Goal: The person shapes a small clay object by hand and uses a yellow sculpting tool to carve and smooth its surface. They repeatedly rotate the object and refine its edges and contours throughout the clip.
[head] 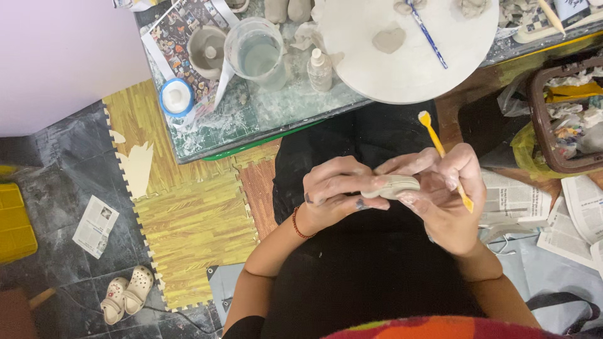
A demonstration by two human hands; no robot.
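Note:
A small grey clay piece is held over my lap between both hands. My left hand grips its left end with fingers curled around it. My right hand supports its right side and also holds a thin yellow-orange modelling tool, whose flat tip points up toward the table. Both hands are smeared with clay. A red thread bracelet sits on my left wrist.
A low glass-topped table ahead carries a round white board with a heart-shaped clay piece and a blue tool, a water cup, a small spray bottle and a clay bowl. A brown basket, newspapers, foam mats and small sandals lie around.

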